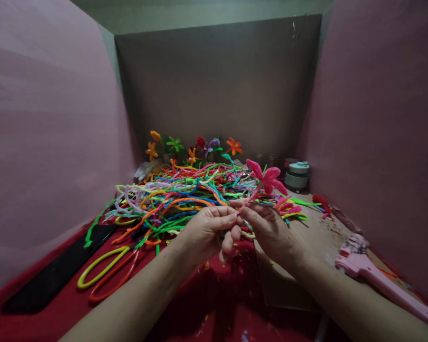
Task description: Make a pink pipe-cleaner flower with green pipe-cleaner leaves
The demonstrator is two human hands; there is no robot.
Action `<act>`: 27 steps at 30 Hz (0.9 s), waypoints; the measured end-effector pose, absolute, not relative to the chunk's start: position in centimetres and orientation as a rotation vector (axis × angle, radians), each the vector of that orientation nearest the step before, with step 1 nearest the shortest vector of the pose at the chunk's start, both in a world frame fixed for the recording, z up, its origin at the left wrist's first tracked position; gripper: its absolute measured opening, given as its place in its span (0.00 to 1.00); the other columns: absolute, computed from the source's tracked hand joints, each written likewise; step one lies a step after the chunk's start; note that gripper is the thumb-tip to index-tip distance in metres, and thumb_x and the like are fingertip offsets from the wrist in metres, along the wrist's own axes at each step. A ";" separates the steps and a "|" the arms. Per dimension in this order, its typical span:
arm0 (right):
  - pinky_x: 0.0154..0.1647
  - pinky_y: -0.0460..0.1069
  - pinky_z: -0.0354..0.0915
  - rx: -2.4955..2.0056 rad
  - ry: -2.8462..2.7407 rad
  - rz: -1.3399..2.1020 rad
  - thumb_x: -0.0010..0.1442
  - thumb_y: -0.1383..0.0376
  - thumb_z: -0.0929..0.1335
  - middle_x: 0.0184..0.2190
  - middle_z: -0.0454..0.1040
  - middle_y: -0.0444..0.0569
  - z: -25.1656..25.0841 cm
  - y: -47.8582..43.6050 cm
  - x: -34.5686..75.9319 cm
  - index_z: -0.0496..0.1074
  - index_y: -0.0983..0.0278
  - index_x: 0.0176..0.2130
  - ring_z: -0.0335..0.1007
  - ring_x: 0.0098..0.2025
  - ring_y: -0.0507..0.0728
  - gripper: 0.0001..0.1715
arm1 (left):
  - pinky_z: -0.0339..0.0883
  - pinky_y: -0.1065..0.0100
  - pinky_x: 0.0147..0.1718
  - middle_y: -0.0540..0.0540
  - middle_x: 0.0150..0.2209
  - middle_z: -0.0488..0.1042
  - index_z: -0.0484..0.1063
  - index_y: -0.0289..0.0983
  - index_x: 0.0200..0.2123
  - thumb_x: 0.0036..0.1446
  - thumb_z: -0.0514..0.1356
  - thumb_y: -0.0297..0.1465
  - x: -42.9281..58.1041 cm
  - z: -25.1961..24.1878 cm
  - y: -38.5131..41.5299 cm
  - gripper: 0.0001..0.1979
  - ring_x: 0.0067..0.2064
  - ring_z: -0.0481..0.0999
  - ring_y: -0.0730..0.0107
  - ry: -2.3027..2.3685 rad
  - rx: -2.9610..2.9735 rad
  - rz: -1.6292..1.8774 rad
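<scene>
A pink pipe-cleaner flower [267, 177] with several fuzzy petals stands tilted up and to the right above my hands. My left hand [210, 228] pinches the lower end of its pink stem between thumb and finger. Close beside it, my right hand [264, 219] also has its fingers closed on the stem, a little nearer the petals. Both hands are held above the table, their fingertips almost meeting. Directly behind them lies a large heap of coloured pipe cleaners [185, 194]. Some fingers of my right hand are hidden from this angle.
Scissors with yellow and orange handles [109, 275] and a dark flat object [57, 270] lie left. A pink glue gun [371, 268] rests right. Finished flowers [192, 147] and a lidded jar [296, 175] stand behind. Loose pink and yellow pieces [288, 208] lie right of the heap. Tall panels [217, 90] enclose the table.
</scene>
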State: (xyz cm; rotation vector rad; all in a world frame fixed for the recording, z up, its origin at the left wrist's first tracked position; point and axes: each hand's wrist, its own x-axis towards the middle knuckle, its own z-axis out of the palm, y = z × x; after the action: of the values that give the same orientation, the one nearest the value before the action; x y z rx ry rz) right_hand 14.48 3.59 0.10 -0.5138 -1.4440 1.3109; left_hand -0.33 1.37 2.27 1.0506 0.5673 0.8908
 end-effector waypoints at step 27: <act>0.43 0.50 0.61 -0.630 -1.422 1.217 0.48 0.63 0.71 0.32 0.72 0.44 -0.1 3.6 14.2 0.75 0.61 0.29 0.66 0.39 0.55 0.05 | 0.54 0.75 0.22 0.53 0.18 0.64 0.68 0.37 0.26 0.55 0.53 0.32 0.1 2.3 0.6 0.08 0.20 0.61 0.77 1.377 2.067 1.252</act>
State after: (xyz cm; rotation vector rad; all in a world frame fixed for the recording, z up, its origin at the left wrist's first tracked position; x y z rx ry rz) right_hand 14.24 3.62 -0.13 -0.6304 -1.4216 1.2171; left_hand 0.08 0.62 2.32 2.0674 1.3771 1.2523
